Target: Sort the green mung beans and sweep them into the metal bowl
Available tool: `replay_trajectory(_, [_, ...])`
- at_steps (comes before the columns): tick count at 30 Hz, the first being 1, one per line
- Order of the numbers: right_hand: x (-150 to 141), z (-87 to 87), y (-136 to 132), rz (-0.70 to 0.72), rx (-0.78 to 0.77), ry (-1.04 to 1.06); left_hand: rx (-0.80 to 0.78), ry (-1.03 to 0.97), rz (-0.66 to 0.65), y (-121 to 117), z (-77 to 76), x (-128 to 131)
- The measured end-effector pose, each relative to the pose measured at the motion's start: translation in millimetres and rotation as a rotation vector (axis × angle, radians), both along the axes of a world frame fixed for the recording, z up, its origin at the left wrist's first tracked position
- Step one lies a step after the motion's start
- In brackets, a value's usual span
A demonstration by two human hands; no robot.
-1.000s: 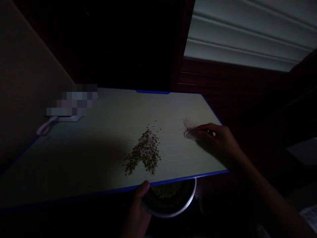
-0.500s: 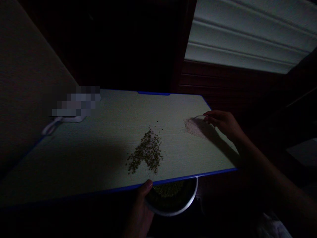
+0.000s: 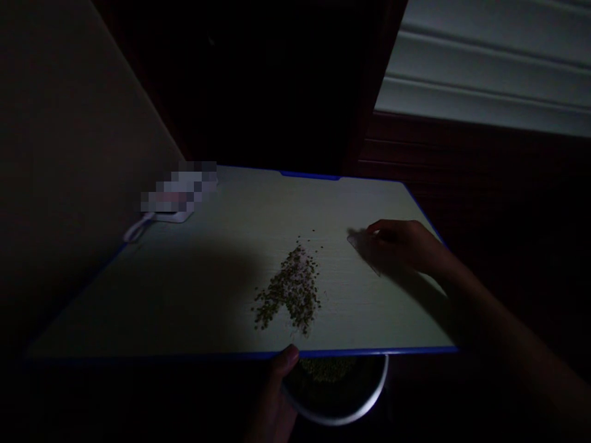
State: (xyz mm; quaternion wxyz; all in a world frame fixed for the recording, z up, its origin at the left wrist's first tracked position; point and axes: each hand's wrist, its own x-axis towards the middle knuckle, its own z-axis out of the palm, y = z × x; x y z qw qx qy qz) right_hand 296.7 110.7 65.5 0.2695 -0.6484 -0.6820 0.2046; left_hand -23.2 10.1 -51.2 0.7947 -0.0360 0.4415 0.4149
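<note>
My left hand (image 3: 279,394) grips the left side of a metal-rimmed bowl (image 3: 364,406), its thumb up against the table's front edge and its other fingers hidden. Small greenish beans (image 3: 325,368) lie inside the bowl, which is partly under the edge. On the pale tabletop, a loose heap of small dark beans (image 3: 295,286) is mixed with paler bits. To the right of it, my right hand (image 3: 401,240) is low over the surface with its fingers pinched together. By its fingertips is a pale patch (image 3: 364,251); dim light hides whether it is fine debris or thin plastic.
The light table (image 3: 240,215) has blue edging and stands by a wall (image 3: 60,154) on the left. A blurred-out pale object with a white cord loop (image 3: 136,229) lies at its back left. Behind are dark wood and pale slatted panels (image 3: 484,67).
The view has shifted, so the table appears farther right. My right hand has come lower and nearer to the pale patch, which looks smaller. My left hand stays at the bowl.
</note>
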Motion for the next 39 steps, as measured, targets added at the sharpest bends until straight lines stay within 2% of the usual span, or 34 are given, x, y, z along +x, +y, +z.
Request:
replay_trajectory(4, [22,3.0,-5,-0.045,0.02,-0.005,-0.016,-0.047,-0.03,-3,0.2,-4])
replay_trajectory(8, [21,8.7,12,-0.003,0.017,0.053,-0.086,-0.07,-0.06,-3,8.6,-8])
replay_trajectory(13, [-2,13.8,72,0.112,-0.022,0.08,-0.092,-0.12,-0.084,-1,10.6,-10])
replay_trajectory(17, [-23,11.5,127,0.189,-0.081,0.046,-0.065,-0.035,-0.08,-4,9.4,-7])
replay_trajectory(19, [-36,8.7,144,0.253,-0.128,0.027,-0.095,-0.056,-0.076,-5,9.4,-7])
replay_trajectory(21, [-47,6.4,149,0.326,-0.172,0.019,-0.124,-0.113,-0.078,-6,9.0,-8])
replay_trajectory(23, [-55,5.4,143,0.387,-0.207,0.023,-0.131,-0.153,-0.085,-7,7.5,-9])
replay_trajectory(26, [-59,5.5,121,0.427,-0.235,0.053,-0.114,-0.197,-0.081,-8,3.9,-9])
replay_trajectory(31, [-57,2.8,63,0.413,-0.247,0.116,-0.043,-0.19,-0.085,-10,0.6,-5])
replay_trajectory(36, [-60,1.9,4,0.384,-0.23,0.159,0.029,-0.168,-0.098,-12,4.2,-3])
replay_trajectory(39, [-63,4.3,-24,0.355,-0.132,0.166,0.054,-0.191,-0.106,-13,8.7,0])
